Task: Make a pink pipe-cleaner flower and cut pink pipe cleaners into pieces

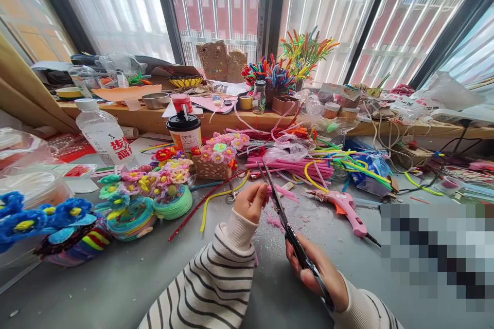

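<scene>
In the head view, my left hand [250,202] pinches a short pink pipe cleaner [286,193] near the middle of the table. My right hand [316,267] grips the black handles of a pair of scissors [283,218]. Their blades point up and away from me, parted at the tips, beside the left fingertips and across the pink strand. Pink fluff clippings [275,222] lie on the grey table [216,288] just beneath. Whether the blades touch the strand, I cannot tell.
A pink glue gun [343,208] lies to the right. Fuzzy flower baskets [172,200] stand on the left, near a water bottle [103,133] and a lidded paper cup [184,133]. Behind my hands sits a bundle of pink pipe cleaners [309,169]. Craft supplies crowd the wooden windowsill [219,124].
</scene>
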### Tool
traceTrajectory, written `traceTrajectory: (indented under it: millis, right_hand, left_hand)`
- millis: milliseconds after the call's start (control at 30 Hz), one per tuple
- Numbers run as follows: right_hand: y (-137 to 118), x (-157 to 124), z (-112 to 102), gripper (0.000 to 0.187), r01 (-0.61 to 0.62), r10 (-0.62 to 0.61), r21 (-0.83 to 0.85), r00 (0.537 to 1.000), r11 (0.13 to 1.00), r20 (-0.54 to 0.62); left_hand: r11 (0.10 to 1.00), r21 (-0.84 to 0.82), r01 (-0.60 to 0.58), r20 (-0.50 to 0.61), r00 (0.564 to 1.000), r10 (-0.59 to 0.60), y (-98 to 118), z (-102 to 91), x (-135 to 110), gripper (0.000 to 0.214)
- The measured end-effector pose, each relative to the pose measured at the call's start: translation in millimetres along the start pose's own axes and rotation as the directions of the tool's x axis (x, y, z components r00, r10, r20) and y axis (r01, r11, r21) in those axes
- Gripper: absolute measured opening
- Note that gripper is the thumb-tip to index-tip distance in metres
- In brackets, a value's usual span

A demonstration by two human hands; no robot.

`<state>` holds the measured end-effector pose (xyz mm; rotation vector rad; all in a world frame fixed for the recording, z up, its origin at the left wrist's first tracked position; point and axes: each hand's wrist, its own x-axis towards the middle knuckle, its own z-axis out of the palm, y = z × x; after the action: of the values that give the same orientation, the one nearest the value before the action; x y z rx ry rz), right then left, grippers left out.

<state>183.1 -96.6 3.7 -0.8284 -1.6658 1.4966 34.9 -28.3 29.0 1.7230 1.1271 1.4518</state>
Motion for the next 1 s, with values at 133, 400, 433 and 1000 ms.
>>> traceTrajectory:
  millis: [133,400,433,1000]
  right_hand:
    - [2.0,-2.4,-2.7,0.051,0.004,-0.01,0.063,0.996,0.998,0.089]
    - [3.3,-4.3,-2.5,0.053,-0.02,0.005,0.114,0.992,0.993,0.129]
    - [4.2,-4.1,-2.8,0.052,-0.02,0.004,0.124,0.992,0.992,0.124]
    - [-4.7,-6.5,-2.3,0.048,-0.043,0.043,-0.003,0.998,0.999,0.052]
  left_hand:
    - [1.0,-0.019,-0.011,-0.089,0.996,0.009,1.4,-4.5,1.4,0.036]
    - [0.993,-0.102,0.065,-0.19,0.978,-0.083,2.0,-14.4,4.2,0.037]
    - [0.993,-0.102,0.065,-0.182,0.98,-0.083,2.4,-13.8,4.0,0.037]
    - [1.0,0.002,-0.015,-0.131,0.991,0.016,-1.0,-9.9,2.7,0.032]
